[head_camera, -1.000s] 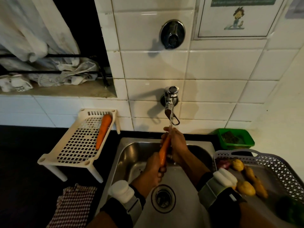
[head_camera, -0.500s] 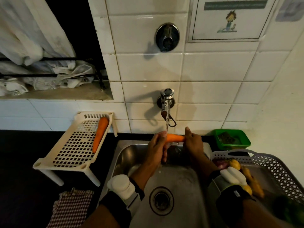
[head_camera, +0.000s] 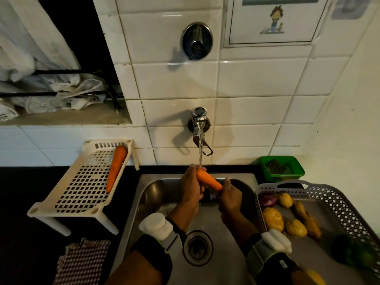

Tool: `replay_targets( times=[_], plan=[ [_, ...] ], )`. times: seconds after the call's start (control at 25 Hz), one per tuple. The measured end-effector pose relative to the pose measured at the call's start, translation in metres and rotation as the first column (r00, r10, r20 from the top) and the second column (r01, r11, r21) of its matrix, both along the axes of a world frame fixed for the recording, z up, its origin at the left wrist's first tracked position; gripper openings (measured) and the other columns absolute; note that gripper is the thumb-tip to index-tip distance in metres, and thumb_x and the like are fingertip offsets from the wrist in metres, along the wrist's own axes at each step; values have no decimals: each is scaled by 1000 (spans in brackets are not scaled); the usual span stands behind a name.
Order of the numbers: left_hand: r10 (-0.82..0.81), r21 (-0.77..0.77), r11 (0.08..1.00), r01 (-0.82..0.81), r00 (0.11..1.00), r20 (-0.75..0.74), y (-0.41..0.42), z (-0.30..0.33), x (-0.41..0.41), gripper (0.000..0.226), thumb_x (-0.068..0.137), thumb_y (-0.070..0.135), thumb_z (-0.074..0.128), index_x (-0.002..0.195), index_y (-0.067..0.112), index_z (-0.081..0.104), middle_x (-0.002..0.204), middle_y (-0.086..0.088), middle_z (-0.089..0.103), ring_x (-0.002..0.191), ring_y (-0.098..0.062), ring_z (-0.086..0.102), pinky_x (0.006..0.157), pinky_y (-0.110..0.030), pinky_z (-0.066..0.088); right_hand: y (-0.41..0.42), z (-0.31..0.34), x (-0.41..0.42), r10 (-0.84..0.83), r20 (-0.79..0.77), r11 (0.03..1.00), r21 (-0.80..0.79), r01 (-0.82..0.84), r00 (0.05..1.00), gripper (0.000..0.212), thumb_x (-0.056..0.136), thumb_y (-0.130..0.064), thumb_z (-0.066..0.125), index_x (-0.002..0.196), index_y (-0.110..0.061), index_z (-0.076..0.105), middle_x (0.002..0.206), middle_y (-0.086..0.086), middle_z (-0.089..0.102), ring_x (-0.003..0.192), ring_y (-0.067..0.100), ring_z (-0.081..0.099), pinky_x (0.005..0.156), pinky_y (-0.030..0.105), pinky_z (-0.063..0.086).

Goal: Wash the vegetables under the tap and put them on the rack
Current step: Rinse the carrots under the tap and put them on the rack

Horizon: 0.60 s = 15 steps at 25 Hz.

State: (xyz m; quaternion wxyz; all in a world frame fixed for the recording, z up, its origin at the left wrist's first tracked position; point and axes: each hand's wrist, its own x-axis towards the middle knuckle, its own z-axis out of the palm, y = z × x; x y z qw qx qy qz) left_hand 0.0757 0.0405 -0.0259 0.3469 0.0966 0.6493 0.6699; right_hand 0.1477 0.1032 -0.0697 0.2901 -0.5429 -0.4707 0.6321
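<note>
We should turn the carrot (head_camera: 208, 180) under the tap (head_camera: 198, 124) stream at frame centre so water reaches every side, rubbing along its length. Our left hand (head_camera: 191, 187) has a grip curled round the thick end; our right hand (head_camera: 230, 195) pinches the tip. Another carrot (head_camera: 116, 168) already lies on the rack (head_camera: 82, 182), middle left.

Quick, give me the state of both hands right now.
Left hand: grips the thick end of the carrot under the tap's stream.
Right hand: holds the carrot's thin end.
</note>
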Motion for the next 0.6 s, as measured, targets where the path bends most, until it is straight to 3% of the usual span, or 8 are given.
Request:
replay_targets(
  times=[0.16, 0.24, 0.36, 0.44, 0.56, 0.6],
  plan=[
    [45, -213, 977, -9, 986, 162, -5, 1, -11, 31, 98, 42, 43, 92, 16, 58, 68, -6, 53, 54, -11, 46, 48, -20, 38, 5, 7, 2, -2, 80, 960, 281, -21, 997, 38, 98, -43, 40, 82, -16, 61, 80, 10, 64, 78, 26, 64, 69, 36, 51],
    [-79, -351, 929, 120, 988, 130, -14, 1, -11, 31, 95, 42, 49, 86, 13, 57, 70, -6, 54, 56, -13, 48, 53, -22, 40, 6, 17, 3, 69, 123, 914, 389, -112, 990, 33, 97, -42, 42, 92, -14, 58, 84, 7, 62, 81, 24, 62, 69, 34, 51],
    [-322, -200, 932, 303, 944, -68, -25, -7, -7, 53, 93, 48, 49, 94, -4, 57, 59, -1, 51, 45, -10, 44, 40, -18, 36, 1, 32, 1, 298, 36, 862, 420, -285, 954, 25, 98, -32, 46, 120, -18, 44, 93, -2, 56, 85, 16, 59, 65, 22, 48],
    [-329, -121, 941, 315, 936, -127, -31, -16, -3, 56, 93, 51, 47, 82, -4, 52, 51, 2, 45, 37, -8, 38, 35, -18, 31, 3, 40, -5, 406, 45, 804, 457, -380, 913, 22, 99, -29, 45, 119, -20, 43, 92, -2, 55, 82, 16, 59, 65, 22, 48],
    [-220, -135, 961, 240, 964, 146, -39, -19, -3, 54, 95, 55, 37, 78, 8, 57, 55, -3, 51, 35, -11, 44, 36, -19, 35, 10, 46, -19, 482, 197, 691, 514, -508, 854, 24, 100, -34, 41, 92, -16, 55, 81, 1, 59, 72, 15, 57, 65, 27, 45],
    [-244, -154, 952, 266, 959, 147, -44, -19, 0, 57, 94, 59, 36, 75, 10, 57, 54, -3, 52, 35, -11, 45, 36, -18, 36, 12, 44, -23, 499, 217, 692, 483, -536, 839, 29, 100, -36, 40, 86, -16, 57, 76, 2, 59, 69, 15, 57, 65, 28, 45]
  ],
)
